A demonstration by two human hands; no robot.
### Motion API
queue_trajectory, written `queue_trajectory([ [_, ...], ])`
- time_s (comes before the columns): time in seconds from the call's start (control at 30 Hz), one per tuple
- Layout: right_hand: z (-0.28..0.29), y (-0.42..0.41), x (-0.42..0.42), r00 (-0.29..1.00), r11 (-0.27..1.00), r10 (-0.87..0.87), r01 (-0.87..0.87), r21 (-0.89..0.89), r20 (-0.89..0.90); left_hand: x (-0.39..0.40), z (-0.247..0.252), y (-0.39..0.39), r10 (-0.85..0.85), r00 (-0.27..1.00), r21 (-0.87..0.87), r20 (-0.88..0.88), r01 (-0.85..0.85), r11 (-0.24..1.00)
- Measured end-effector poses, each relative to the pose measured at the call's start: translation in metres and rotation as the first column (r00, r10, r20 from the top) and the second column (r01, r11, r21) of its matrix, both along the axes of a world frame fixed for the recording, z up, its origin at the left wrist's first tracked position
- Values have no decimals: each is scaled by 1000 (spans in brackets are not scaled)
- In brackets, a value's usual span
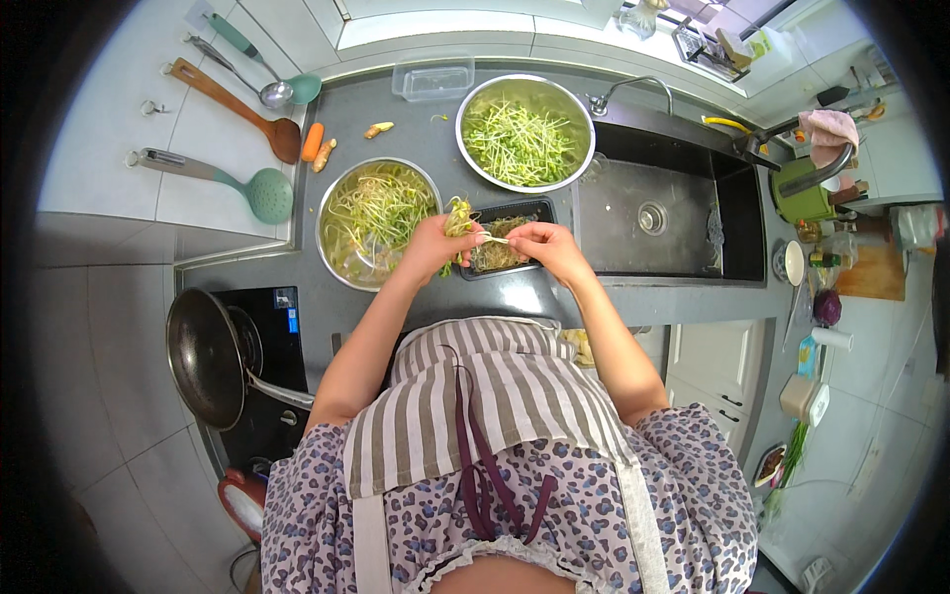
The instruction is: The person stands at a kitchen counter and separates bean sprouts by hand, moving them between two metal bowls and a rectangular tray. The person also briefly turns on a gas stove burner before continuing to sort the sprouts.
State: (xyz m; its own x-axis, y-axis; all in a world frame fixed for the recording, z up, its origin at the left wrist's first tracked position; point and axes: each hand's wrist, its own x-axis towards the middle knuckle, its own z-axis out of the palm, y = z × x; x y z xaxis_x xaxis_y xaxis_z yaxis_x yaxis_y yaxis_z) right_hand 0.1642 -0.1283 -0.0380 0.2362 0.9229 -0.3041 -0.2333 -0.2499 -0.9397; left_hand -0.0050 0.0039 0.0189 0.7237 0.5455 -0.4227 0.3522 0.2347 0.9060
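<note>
My left hand (436, 249) is closed on a small bunch of sprouts (460, 217), beside the steel bowl (324, 256) of loose, tangled sprouts. The fingertips of my right hand (548, 249) pinch the pale stem ends of sprouts that stretch between both hands. Below the hands lies a black plastic tray (549, 210) with brownish root scraps (497, 252) in it. A second steel bowl (586, 160), behind the tray, holds a heap of green and white sprouts (519, 141).
A black sink (638, 245) with a faucet (638, 82) is at right. A clear plastic container (433, 80), a carrot piece (313, 142) and ginger pieces (324, 156) lie toward the back. A wok (208, 356) sits on the cooktop at left; utensils hang on the wall above.
</note>
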Motion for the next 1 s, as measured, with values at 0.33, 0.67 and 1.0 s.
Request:
queue_trajectory([
  [0.33,-26,6,-13,498,978,-58,-147,150,865,2,-17,3,42,999,-64,2,-41,997],
  [0.67,8,17,-9,894,995,-9,-38,-95,-449,1,-15,2,-18,1000,-119,21,21,993],
  [1.0,5,20,-7,961,978,188,-202,48,204,2,-12,7,-161,986,-70,-32,159,985],
])
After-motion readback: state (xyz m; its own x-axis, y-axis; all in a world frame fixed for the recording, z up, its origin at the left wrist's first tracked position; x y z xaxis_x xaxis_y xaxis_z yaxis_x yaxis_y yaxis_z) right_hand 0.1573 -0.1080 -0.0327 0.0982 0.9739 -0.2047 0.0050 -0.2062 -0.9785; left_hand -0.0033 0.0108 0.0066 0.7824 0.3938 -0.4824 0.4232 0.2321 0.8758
